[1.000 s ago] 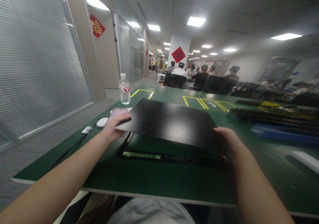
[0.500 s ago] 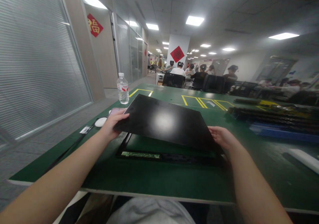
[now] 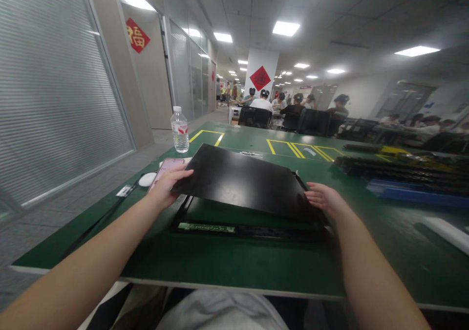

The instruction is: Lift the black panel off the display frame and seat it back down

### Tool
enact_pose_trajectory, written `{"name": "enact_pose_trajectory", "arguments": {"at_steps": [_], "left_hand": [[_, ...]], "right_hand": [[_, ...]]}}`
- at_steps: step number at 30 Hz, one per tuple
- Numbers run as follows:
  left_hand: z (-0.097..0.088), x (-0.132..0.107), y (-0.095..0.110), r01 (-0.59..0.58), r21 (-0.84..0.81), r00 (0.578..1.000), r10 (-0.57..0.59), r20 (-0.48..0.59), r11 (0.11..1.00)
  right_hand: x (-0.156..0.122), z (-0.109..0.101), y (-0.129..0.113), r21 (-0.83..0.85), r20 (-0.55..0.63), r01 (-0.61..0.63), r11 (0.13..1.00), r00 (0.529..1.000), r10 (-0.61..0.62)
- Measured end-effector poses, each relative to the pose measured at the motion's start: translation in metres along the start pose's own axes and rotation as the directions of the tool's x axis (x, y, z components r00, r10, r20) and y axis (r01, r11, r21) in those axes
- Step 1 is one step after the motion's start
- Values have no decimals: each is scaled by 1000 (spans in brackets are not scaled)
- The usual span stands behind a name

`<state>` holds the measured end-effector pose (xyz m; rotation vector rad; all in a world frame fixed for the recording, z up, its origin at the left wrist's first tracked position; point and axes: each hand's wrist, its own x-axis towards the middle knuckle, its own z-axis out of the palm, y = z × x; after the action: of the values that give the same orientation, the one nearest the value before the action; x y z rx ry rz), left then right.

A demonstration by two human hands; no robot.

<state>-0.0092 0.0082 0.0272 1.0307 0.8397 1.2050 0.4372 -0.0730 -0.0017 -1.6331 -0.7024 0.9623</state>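
Observation:
Between my two hands a thin, glossy black panel [image 3: 242,181] is held tilted above the table. My left hand [image 3: 165,187] grips its left edge, thumb on top and the other fingers mostly hidden. At the right edge my right hand [image 3: 325,200] holds the panel, its fingers against the side. Beneath lies a black rectangular frame [image 3: 278,232], partly covered by the panel. A green circuit board strip [image 3: 206,228] sits along the frame's near side.
A water bottle [image 3: 179,130], a phone [image 3: 169,166] and a white round object [image 3: 147,179] stand or lie at left on the green table [image 3: 234,266]. Dark strips [image 3: 388,173], a blue tray [image 3: 421,193] and a white bar [image 3: 447,233] lie right. Several people sit beyond.
The panel has come down slightly and lies flatter over the frame. The frame's far right corner and small items behind the panel now show. Both hands keep their hold.

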Motion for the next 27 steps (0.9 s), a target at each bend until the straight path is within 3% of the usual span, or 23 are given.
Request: {"name": "enact_pose_trajectory", "arguments": {"at_steps": [7, 16, 27], "left_hand": [[1, 0, -2, 27, -12, 1000, -27, -15, 1000], [3, 1, -14, 77, -52, 995, -74, 60, 996], [3, 2, -23, 132, -28, 990, -130, 55, 991]], "right_hand": [[-1, 0, -3, -172, -88, 70, 983, 992, -86], [13, -6, 7, -224, -170, 93, 970, 976, -133], [19, -11, 15, -359, -223, 129, 925, 950, -218]]}}
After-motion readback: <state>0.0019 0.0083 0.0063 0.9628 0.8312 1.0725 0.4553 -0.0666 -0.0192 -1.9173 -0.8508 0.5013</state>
